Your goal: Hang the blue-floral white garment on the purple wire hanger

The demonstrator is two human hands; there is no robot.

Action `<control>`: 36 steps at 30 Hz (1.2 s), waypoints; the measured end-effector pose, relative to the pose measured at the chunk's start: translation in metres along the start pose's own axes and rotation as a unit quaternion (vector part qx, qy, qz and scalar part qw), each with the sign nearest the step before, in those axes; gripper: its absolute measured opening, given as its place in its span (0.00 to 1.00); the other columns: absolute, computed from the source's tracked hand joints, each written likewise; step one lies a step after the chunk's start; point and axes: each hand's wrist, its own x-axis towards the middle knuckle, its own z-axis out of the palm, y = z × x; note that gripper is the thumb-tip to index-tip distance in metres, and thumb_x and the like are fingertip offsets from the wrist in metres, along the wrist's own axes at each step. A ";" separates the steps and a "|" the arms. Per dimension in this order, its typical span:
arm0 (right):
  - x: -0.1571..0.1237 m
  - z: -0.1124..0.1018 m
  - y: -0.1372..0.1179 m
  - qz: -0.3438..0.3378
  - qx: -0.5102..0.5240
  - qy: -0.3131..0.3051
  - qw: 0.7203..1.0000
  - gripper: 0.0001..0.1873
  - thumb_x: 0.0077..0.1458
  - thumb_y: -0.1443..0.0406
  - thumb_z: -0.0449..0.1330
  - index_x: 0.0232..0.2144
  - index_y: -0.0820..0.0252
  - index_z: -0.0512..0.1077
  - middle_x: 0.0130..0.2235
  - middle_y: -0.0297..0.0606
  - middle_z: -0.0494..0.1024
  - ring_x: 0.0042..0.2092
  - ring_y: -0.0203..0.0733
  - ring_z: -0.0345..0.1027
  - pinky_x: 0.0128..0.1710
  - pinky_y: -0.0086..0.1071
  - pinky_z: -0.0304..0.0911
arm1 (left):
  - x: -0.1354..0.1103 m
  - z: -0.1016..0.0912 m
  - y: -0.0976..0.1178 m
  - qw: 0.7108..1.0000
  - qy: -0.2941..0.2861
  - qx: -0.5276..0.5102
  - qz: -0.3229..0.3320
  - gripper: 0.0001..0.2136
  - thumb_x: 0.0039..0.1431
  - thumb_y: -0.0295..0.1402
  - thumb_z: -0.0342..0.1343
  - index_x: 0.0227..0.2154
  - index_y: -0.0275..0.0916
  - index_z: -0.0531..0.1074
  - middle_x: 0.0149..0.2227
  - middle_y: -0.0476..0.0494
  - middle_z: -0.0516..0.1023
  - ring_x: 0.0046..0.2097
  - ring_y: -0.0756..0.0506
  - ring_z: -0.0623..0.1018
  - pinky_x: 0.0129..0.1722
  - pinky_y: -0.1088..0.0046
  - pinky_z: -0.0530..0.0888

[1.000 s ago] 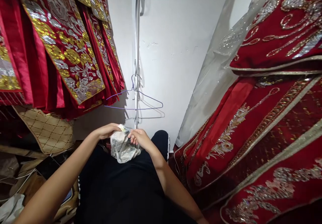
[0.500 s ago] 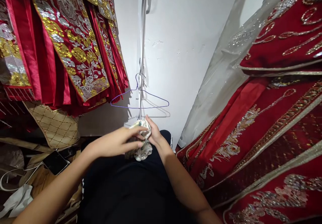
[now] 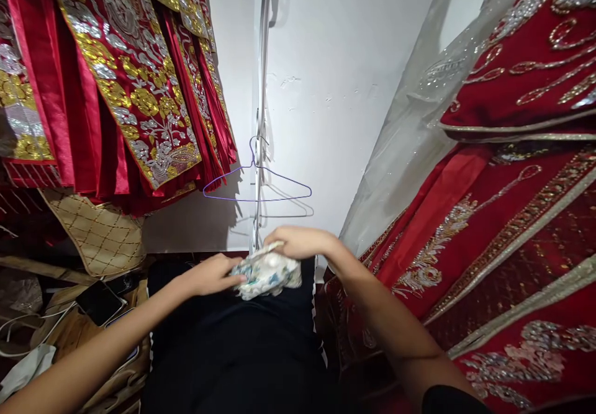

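White floral cloth [image 3: 270,276], one, in two hands [image 3: 210,275] [image 3: 300,241]; one purple hanger [image 3: 233,199].

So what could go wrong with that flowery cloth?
The flowery cloth is bunched up between the left hand and right hand, so it might get creased.

It could also drop onto the dark clothing below if both hands loosen.

And the purple hanger hangs just ahead; a raised hand might knock it.
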 end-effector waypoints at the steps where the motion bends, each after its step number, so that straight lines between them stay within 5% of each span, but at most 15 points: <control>1: -0.004 -0.016 0.004 -0.003 0.006 0.057 0.998 0.16 0.47 0.76 0.53 0.32 0.65 0.80 0.27 0.33 0.77 0.25 0.33 0.62 0.22 0.24 0.54 | -0.001 -0.008 -0.007 0.999 0.016 0.034 -0.015 0.19 0.64 0.50 0.48 0.34 0.40 0.74 0.29 0.43 0.77 0.30 0.43 0.75 0.34 0.70 0.67; 5: 0.012 -0.068 0.033 -0.023 0.069 0.316 0.946 0.20 0.47 0.75 0.54 0.41 0.65 0.79 0.36 0.37 0.78 0.25 0.29 0.60 0.24 0.23 0.52 | -0.005 -0.050 -0.020 0.987 0.080 0.126 -0.053 0.15 0.66 0.46 0.47 0.38 0.42 0.74 0.30 0.43 0.78 0.32 0.42 0.77 0.36 0.71 0.66; 8: 0.052 -0.065 0.069 0.002 0.140 0.407 0.903 0.22 0.47 0.73 0.57 0.46 0.64 0.77 0.36 0.37 0.78 0.26 0.31 0.61 0.26 0.24 0.54 | -0.009 -0.069 -0.013 0.979 0.121 0.152 -0.056 0.14 0.66 0.44 0.47 0.39 0.43 0.73 0.31 0.44 0.78 0.33 0.42 0.76 0.36 0.71 0.65; 13: 0.097 -0.017 0.121 0.038 0.137 0.401 0.905 0.20 0.47 0.72 0.57 0.44 0.61 0.76 0.35 0.34 0.78 0.33 0.36 0.65 0.36 0.28 0.60 | -0.012 -0.058 -0.022 0.980 0.112 0.147 -0.070 0.10 0.65 0.39 0.47 0.37 0.44 0.72 0.32 0.43 0.78 0.34 0.42 0.76 0.34 0.71 0.64; 17: 0.080 -0.006 0.134 0.005 0.116 0.385 0.916 0.14 0.45 0.73 0.53 0.31 0.61 0.77 0.32 0.33 0.77 0.37 0.39 0.67 0.40 0.29 0.59 | -0.011 -0.045 -0.061 0.956 0.078 0.204 -0.195 0.08 0.63 0.36 0.49 0.33 0.42 0.72 0.32 0.37 0.78 0.36 0.36 0.78 0.36 0.65 0.67; 20: 0.058 -0.015 0.131 -0.010 0.081 0.349 0.934 0.11 0.44 0.73 0.53 0.27 0.61 0.76 0.30 0.33 0.77 0.36 0.40 0.67 0.38 0.28 0.58 | -0.005 -0.057 -0.083 0.928 0.130 0.243 -0.252 0.08 0.60 0.29 0.48 0.36 0.40 0.73 0.40 0.31 0.79 0.45 0.33 0.78 0.45 0.58 0.70; 26: 0.038 -0.024 0.123 0.011 -0.033 0.331 0.943 0.10 0.47 0.69 0.53 0.28 0.60 0.75 0.29 0.33 0.76 0.34 0.41 0.66 0.34 0.28 0.55 | 0.007 -0.094 -0.082 0.915 0.276 0.244 -0.167 0.17 0.63 0.33 0.46 0.53 0.40 0.70 0.64 0.35 0.67 0.64 0.35 0.65 0.60 0.55 0.63; 32: 0.044 -0.002 0.129 0.021 0.005 0.381 0.924 0.07 0.44 0.69 0.53 0.26 0.58 0.71 0.26 0.32 0.72 0.32 0.40 0.62 0.32 0.28 0.53 | -0.010 -0.092 -0.087 0.935 0.224 0.238 -0.136 0.11 0.58 0.34 0.50 0.39 0.38 0.76 0.60 0.34 0.72 0.61 0.34 0.69 0.62 0.57 0.63; 36: 0.053 0.006 0.133 0.004 0.030 0.382 0.924 0.06 0.45 0.68 0.51 0.26 0.58 0.68 0.25 0.30 0.68 0.31 0.39 0.60 0.32 0.28 0.53 | -0.017 -0.107 -0.085 0.928 0.275 0.224 -0.116 0.10 0.61 0.37 0.49 0.39 0.39 0.73 0.64 0.36 0.66 0.65 0.35 0.64 0.64 0.57 0.61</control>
